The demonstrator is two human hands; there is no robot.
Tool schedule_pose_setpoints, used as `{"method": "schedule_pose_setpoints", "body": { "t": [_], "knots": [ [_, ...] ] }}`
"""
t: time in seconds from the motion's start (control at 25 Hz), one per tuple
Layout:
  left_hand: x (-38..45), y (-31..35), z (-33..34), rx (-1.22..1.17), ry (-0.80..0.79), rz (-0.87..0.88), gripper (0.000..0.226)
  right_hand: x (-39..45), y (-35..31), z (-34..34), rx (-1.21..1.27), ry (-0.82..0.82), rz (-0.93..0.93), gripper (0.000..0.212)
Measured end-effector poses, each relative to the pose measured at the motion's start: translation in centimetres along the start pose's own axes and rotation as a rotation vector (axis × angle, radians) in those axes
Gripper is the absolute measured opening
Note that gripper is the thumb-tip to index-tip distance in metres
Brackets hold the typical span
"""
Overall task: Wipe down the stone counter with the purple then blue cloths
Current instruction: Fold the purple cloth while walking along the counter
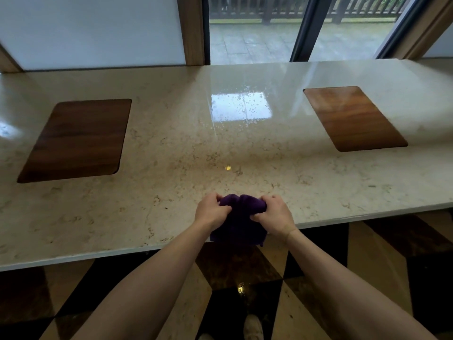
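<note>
On the counter, one wooden panel lies at the left, another board at the right; the cloth sits at the counter's near edge, between both hands; the window stands behind the counter.

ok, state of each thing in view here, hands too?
purple cloth: bunched, gripped by both hands, hanging over the counter's near edge.
left hand: curled round the cloth's left side.
right hand: curled round the cloth's right side.
stone counter: glossy; speckled droplets or marks in the window reflection.
left wood inlay: flush, bare.
right wood inlay: flush, bare.
blue cloth: not in view.
</note>
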State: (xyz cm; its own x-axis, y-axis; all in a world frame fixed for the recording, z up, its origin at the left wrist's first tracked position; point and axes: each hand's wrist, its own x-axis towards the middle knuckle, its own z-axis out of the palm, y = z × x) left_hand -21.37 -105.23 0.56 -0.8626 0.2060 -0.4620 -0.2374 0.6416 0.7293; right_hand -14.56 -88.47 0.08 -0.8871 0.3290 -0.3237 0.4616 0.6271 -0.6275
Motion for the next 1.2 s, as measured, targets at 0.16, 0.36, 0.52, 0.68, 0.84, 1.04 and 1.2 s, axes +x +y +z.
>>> {"method": "schedule_pose_setpoints", "body": {
  "t": [0.16,0.36,0.52,0.68,0.84,1.04,1.2],
  "knots": [
    [-2.8,1.6,-1.9,-0.197,-0.021,0.177,0.023,-2.1,-0.1,-3.0,0.228,-0.051,-0.067,0.017],
    [-6.6,6.6,-4.4,-0.348,0.01,0.415,0.024,-5.1,-2.4,-10.2,0.444,0.071,-0.199,0.024],
    [-9.6,12.9,-5.3,-0.4,0.001,0.602,0.023,-7.9,-4.2,-17.0,0.542,0.175,-0.335,0.019],
    [-12.1,19.4,-3.7,-0.392,-0.043,0.742,0.022,-10.8,-4.2,-23.7,0.561,0.339,-0.402,0.021],
    [-14.1,25.4,-0.3,-0.43,-0.082,0.84,0.024,-13.6,-2.0,-29.5,0.542,0.517,-0.457,0.019],
    [-16.0,31.2,5.7,-0.425,-0.192,0.938,0.029,-16.8,2.7,-35.1,0.496,0.679,-0.398,0.018],
    [-18.2,35.6,12.3,-0.44,-0.346,1.008,0.027,-21.2,8.1,-39.3,0.458,0.838,-0.281,0.019]
  ]
}}
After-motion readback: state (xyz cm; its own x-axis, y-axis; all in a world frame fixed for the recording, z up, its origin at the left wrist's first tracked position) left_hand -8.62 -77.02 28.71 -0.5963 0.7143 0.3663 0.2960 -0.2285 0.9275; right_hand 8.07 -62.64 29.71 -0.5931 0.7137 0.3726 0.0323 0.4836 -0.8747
